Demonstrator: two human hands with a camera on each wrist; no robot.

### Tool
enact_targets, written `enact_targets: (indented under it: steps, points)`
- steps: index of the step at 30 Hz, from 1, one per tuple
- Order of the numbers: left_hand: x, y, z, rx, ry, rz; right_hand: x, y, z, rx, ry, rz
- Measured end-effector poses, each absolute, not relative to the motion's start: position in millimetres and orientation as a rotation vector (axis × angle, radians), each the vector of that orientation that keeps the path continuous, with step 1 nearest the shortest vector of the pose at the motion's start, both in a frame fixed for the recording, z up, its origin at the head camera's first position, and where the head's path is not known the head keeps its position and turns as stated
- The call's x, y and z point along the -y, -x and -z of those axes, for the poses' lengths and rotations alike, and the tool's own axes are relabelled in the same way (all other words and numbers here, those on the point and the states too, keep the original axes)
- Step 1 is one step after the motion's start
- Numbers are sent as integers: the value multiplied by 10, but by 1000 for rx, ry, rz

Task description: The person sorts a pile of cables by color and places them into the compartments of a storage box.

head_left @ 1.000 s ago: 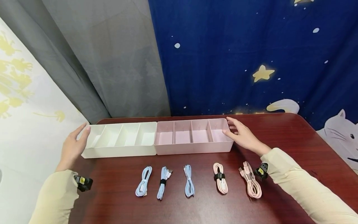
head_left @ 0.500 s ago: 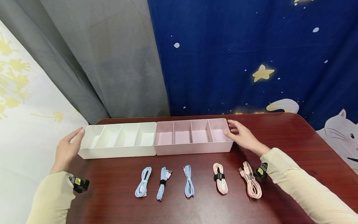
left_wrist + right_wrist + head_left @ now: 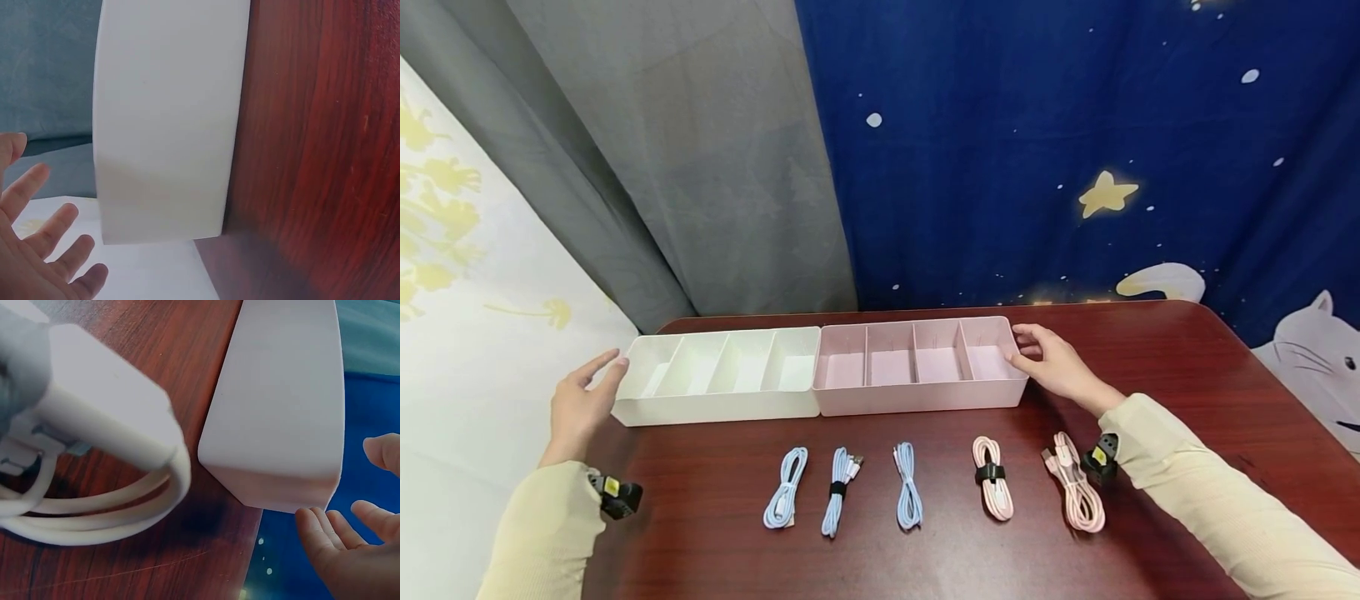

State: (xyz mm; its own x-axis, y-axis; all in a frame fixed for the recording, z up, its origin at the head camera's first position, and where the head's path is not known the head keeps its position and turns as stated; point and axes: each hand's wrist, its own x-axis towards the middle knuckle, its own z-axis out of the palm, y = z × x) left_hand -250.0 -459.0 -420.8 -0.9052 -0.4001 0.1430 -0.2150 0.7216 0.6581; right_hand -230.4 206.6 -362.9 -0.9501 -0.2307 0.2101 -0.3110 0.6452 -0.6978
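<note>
Here's the left hand [image 3: 578,410], fingers spread and grasping nothing, just beside the white box [image 3: 722,407], a slim gap showing in the wrist view. Over at the far end, the right hand [image 3: 1060,367] is loose too, holding nothing, fingertips right by the pink box [image 3: 925,398]; whether they touch, one can't tell. The boxes stand end to end, walls meeting, on the tabletop [image 3: 955,562]. To keep that line true, light, level pressure from both ends looks best: push harder on one side and the join could skew. Nearer, well within elbow reach, three blue cables [image 3: 908,500] and two pink cables [image 3: 1081,500] sit in a row; sleeves should clear them.
</note>
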Motion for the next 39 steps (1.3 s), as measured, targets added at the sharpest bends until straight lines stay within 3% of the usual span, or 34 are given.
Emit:
enact_targets:
  steps: [7,11,14,25,39]
  points:
    - [3990,2108,3688,2680,-525,1032,-2090,2297,3654,2782,-430,-1146]
    - [3885,2006,3568,2695,-485,1006,-2091,2313,3654,2808,-445,-1130]
    - [3958,2021,3610,2691,-477,971,-2088,2324,3654,2819,-458,-1126]
    - [4702,2404,4307,2664,-528,893,-2096,2339,3702,2781,-419,-1181]
    - [4631,2366,4247,2703,-590,834,-2096,2346,3778,2708,-395,-1168]
